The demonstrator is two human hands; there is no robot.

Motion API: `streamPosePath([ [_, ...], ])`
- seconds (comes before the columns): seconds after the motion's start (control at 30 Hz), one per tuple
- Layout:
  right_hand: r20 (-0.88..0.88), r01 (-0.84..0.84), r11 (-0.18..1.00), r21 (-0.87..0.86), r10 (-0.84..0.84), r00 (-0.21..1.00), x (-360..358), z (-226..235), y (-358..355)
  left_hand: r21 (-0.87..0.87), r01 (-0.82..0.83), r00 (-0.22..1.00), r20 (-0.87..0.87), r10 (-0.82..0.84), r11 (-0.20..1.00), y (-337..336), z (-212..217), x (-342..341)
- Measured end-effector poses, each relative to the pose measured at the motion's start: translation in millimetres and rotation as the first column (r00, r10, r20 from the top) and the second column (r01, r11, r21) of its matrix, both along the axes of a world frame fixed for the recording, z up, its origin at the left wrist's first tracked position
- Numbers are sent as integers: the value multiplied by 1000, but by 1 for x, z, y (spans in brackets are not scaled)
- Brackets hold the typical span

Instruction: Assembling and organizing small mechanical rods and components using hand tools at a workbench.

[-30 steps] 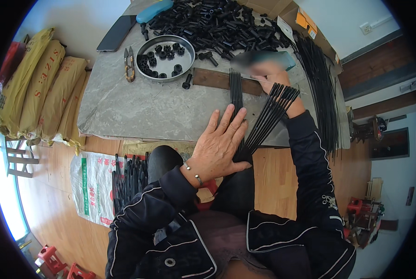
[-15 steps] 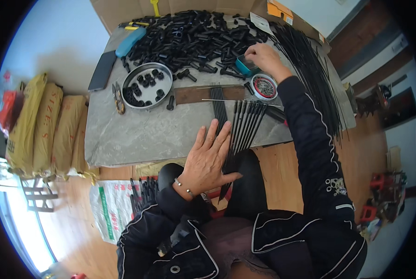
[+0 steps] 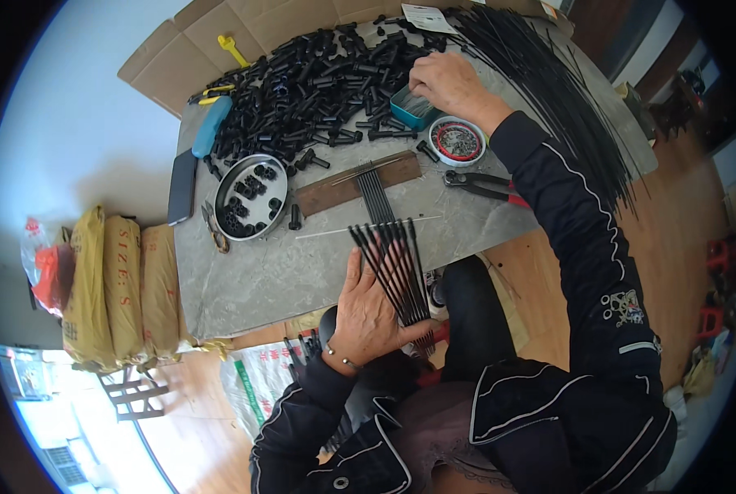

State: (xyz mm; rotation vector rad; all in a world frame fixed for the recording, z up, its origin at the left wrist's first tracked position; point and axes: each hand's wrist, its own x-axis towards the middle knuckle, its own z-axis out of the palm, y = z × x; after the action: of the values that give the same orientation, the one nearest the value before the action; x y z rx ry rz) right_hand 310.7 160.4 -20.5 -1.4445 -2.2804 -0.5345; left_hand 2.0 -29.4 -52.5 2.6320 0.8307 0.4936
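I read this as a gathering step: my left hand [image 3: 373,313] lies flat, fingers spread wide, pressing a fanned bundle of thin black rods [image 3: 394,267] against the near edge of the grey stone-topped bench [image 3: 302,272], the rods' lower ends hanging over the edge toward my lap. My right hand [image 3: 446,82] is stretched far across the bench, its fingers curled down into a small teal rectangular tin [image 3: 409,109]; I cannot tell whether they have closed on anything, nor what the tin holds.

Just beside that tin sits a round red-rimmed lid-like tin [image 3: 457,141] with small dark bits inside, too fine to make out. A shallow round steel dish [image 3: 251,198] to the left holds a scatter of short black plastic sleeves, the same kind as the big heap of black tubular parts [image 3: 310,90] piled behind it on flattened brown cardboard [image 3: 220,33]. A brown wooden strip [image 3: 335,188] lies across the middle with a few more rods laid over it, and red-handled pliers [image 3: 487,188] rest near my right forearm. A long sheaf of black rods [image 3: 565,107] runs along the right side.

In my judgement the next move needs a small pick from the teal tin brought to the rod ends, while the left palm keeps the fan from rolling.
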Motion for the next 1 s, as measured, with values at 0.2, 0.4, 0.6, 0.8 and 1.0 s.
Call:
streamPosePath([
  [0.2, -301, -96, 970, 222, 162, 940, -37, 8, -18, 13, -1, 999, -50, 2, 1000, -2, 1, 4],
  [0.4, -88, 119, 992, -51, -123, 988, -6, -17, 3, -17, -12, 998, -58, 11, 1000, -2, -1, 10],
  [0.6, 36, 108, 980, -164, -103, 994, -4, -13, 18, 8, -14, 998, -65, 15, 1000, -2, -1, 11],
  [0.8, 64, 116, 985, -126, -109, 992, 2, -5, 11, 1, -16, 998, -63, 16, 1000, -2, -2, 8],
  [1.0, -288, -153, 985, -78, 124, 950, -42, 6, -37, 11, -12, 998, -69, 13, 1000, -1, -4, 9],
])
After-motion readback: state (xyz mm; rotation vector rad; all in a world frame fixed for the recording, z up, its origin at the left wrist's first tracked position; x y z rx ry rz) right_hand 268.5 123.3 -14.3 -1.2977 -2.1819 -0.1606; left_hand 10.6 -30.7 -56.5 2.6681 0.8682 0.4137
